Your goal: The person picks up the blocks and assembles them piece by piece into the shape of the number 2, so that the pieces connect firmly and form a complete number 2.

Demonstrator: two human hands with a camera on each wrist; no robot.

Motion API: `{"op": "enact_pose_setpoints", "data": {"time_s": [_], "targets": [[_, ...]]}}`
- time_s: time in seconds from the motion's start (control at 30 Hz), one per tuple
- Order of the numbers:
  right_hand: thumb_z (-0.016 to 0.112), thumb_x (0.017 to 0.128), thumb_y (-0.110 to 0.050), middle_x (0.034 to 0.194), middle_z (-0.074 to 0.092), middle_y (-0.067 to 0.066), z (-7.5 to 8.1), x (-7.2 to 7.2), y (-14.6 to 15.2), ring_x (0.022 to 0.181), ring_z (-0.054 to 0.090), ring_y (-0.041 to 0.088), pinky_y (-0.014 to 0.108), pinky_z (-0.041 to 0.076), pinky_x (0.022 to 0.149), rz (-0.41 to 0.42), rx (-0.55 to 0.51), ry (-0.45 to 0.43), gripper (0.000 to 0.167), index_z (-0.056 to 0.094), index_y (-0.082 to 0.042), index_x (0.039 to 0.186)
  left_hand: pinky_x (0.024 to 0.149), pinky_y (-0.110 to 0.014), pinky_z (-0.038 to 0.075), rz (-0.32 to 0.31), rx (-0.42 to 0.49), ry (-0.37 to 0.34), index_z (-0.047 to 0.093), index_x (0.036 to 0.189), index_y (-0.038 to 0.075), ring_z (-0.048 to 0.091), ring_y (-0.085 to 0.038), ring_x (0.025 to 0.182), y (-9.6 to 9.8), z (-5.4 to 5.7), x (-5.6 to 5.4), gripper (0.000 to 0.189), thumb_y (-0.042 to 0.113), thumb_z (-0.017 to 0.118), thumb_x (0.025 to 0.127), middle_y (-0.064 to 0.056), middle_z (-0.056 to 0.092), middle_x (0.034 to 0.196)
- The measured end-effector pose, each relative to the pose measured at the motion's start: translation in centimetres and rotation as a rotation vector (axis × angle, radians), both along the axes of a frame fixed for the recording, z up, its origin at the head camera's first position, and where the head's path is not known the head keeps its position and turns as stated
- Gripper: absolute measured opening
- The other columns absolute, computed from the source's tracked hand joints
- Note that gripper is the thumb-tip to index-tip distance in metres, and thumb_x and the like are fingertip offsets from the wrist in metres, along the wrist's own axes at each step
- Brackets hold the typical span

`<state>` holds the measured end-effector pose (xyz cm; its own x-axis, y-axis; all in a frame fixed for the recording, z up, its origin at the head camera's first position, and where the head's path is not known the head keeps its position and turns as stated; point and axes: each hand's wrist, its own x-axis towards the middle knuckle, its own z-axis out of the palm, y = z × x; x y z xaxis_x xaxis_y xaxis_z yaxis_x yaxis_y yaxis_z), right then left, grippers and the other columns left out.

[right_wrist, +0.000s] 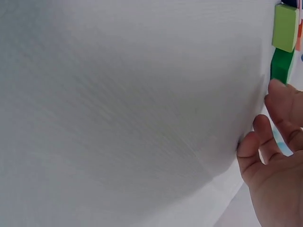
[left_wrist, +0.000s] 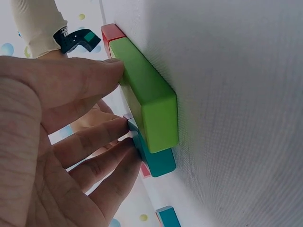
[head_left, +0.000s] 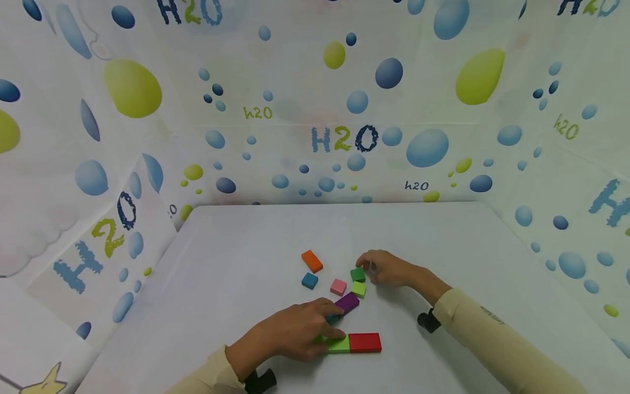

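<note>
My left hand reaches over two blocks. Its thumb rests on a long light green block, and the other fingers touch a teal block with little bend in them. A red block lies end to end with the light green one. Beyond the teal block is a purple block. Farther out, my right hand has its fingertips at a dark green block, loosely bent; the far fingertip contact is partly hidden. A small light green block sits against the dark green one.
A pink block lies left of the small light green block. Farther left are a blue block and an orange block. All lie on a white table, with a printed curtain hanging behind its back edge.
</note>
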<state>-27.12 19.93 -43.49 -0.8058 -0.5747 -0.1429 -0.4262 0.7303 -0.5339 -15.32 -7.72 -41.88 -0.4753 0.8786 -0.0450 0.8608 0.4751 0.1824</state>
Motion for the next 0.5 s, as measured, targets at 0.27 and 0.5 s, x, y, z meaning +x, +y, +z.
{"op": "enact_pose_setpoints", "data": {"time_s": [0.27, 0.5], "targets": [[0.062, 0.091, 0.008, 0.111, 0.061, 0.001, 0.5, -0.2, -0.2, 0.108, 0.056, 0.022, 0.045, 0.050, 0.101, 0.012, -0.020, -0.008, 0.038, 0.063, -0.010, 0.125, 0.102, -0.033, 0.052, -0.008, 0.004, 0.016, 0.071, 0.129, 0.035, 0.050, -0.017, 0.133, 0.0, 0.0, 0.0, 0.036, 0.028, 0.070, 0.094, 0.001, 0.057, 0.145], [0.059, 0.095, 0.005, 0.115, 0.063, 0.002, 1.1, -0.4, -0.4, 0.114, 0.057, 0.024, 0.046, 0.051, 0.103, -0.013, 0.017, 0.014, 0.037, 0.063, -0.011, 0.128, 0.102, -0.033, 0.052, -0.012, -0.003, 0.012, 0.070, 0.130, 0.035, 0.050, -0.017, 0.133, 0.0, 0.0, -0.1, 0.036, 0.028, 0.070, 0.095, 0.001, 0.057, 0.145]]}}
